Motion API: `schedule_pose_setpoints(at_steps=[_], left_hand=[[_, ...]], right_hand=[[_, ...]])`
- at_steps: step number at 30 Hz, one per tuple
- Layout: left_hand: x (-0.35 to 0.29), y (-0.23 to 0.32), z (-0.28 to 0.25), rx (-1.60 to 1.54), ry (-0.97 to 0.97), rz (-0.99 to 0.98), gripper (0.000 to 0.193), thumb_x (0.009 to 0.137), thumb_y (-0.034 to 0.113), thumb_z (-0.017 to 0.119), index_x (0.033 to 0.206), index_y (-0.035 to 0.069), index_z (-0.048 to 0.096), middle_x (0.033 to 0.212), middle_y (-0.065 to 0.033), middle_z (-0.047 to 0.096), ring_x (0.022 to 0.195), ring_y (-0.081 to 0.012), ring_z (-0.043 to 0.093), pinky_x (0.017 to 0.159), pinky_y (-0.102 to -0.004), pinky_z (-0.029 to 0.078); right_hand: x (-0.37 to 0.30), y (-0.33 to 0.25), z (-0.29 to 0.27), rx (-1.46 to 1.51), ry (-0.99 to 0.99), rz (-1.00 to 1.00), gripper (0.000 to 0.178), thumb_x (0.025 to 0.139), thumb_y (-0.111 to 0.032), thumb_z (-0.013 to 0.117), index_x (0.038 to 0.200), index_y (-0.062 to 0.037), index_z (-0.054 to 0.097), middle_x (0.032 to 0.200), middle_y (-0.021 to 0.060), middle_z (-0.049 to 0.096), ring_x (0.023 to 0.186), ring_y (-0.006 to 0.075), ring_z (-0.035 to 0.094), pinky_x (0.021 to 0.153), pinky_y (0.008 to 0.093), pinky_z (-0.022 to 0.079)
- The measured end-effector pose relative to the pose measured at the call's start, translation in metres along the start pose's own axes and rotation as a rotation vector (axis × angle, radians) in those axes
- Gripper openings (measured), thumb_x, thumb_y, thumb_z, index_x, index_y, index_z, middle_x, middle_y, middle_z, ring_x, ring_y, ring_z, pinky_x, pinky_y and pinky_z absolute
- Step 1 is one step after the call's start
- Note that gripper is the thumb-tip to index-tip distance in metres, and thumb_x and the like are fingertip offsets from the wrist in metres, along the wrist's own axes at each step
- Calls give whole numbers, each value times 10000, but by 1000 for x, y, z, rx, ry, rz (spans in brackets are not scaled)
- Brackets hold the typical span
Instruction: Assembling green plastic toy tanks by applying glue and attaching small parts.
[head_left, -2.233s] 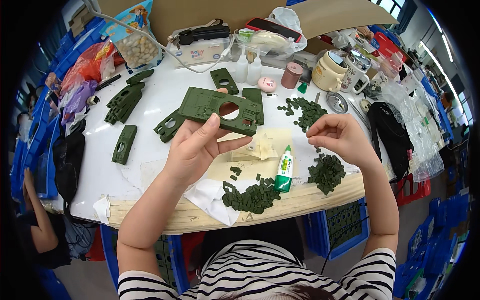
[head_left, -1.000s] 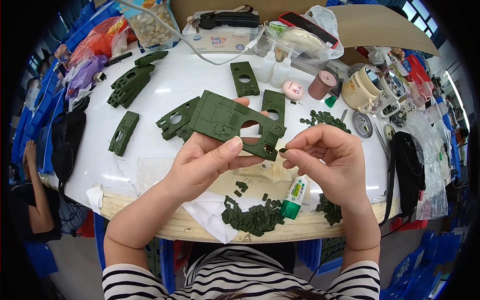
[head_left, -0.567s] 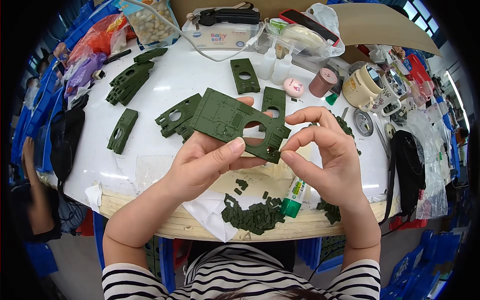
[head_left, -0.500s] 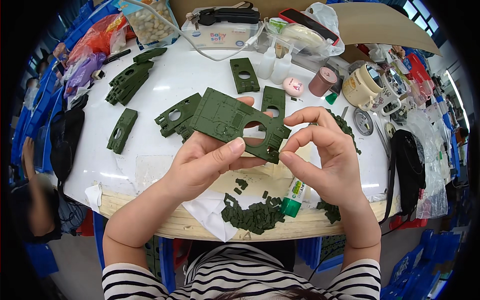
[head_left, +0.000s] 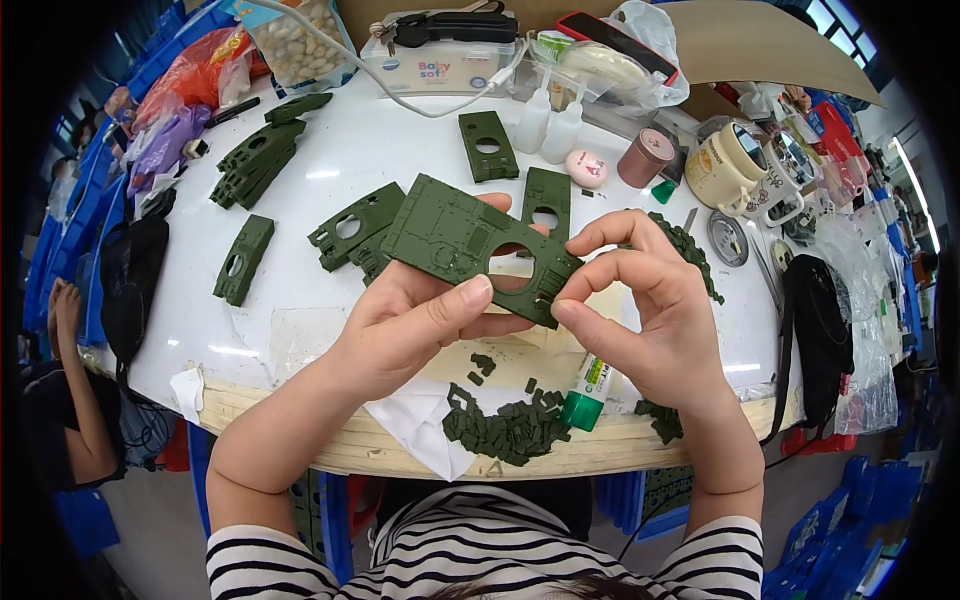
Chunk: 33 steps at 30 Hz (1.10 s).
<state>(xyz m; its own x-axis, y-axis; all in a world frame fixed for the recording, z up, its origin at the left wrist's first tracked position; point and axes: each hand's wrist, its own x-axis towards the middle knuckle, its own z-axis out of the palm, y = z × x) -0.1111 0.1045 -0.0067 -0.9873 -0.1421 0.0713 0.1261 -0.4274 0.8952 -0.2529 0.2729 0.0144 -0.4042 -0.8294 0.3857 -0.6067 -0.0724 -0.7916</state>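
A dark green plastic model tank hull (head_left: 435, 222), with a large round hole, is held tilted above the table in my left hand (head_left: 405, 320). The thumb lies on its top face and the fingers are behind it. At the hull's right corner, my right hand (head_left: 650, 320) has thumb and index finger drawn together in a pinch; anything small between them is hidden. Below lies a heap of small green plastic parts (head_left: 505, 428). Next to it is a glue tube with a green cap (head_left: 583, 410).
More green hulls lie on the white table: one at left (head_left: 244, 260), a stack (head_left: 257, 165) and one at the back (head_left: 488, 147). White squeeze bottles (head_left: 563, 130), a pink tin (head_left: 646, 158) and a cream mug (head_left: 722, 170) stand at back right. Another person's arm (head_left: 85, 390) shows at far left.
My right thumb and index finger have closed slightly at the hull's corner. My left hand keeps its hold. The other person's arm at far left has shifted.
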Motion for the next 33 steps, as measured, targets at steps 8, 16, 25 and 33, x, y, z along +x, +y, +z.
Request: schedule_pose_setpoints(at_steps=[8, 16, 25, 33], left_hand=[[-1, -2, 0, 2, 11, -2, 624, 956, 195, 486, 1486, 89, 176, 1470, -211, 344, 1265, -336, 492, 1011, -476, 470], [-1, -1, 0, 14, 12, -11, 634, 951, 203, 499, 1484, 85, 177, 1469, -213, 345, 1262, -333, 494, 1008, -469, 473], [-1, -1, 1, 27, 20, -9, 636, 949, 214, 512, 1482, 94, 186, 1465, -208, 353, 1264, -333, 492, 997, -462, 483], [-1, -1, 0, 25, 11, 9, 644, 950, 222, 521, 1482, 91, 185, 1464, -214, 351, 1269, -331, 487, 1002, -462, 476]], right_hand=[[0, 1, 0, -56, 8, -50, 102, 727, -80, 752, 793, -43, 684, 993, 80, 582, 924, 205, 586, 831, 313, 455], [1, 1, 1, -54, 16, -65, 104, 719, -71, 751, 780, -37, 674, 977, 81, 580, 914, 205, 590, 814, 306, 463], [0, 1, 4, -72, 47, -78, 109, 702, -58, 754, 758, -43, 661, 968, 83, 584, 894, 201, 593, 788, 302, 469], [1, -2, 3, -96, 48, -98, 125, 699, -51, 756, 781, -39, 662, 969, 82, 585, 904, 211, 584, 788, 305, 462]])
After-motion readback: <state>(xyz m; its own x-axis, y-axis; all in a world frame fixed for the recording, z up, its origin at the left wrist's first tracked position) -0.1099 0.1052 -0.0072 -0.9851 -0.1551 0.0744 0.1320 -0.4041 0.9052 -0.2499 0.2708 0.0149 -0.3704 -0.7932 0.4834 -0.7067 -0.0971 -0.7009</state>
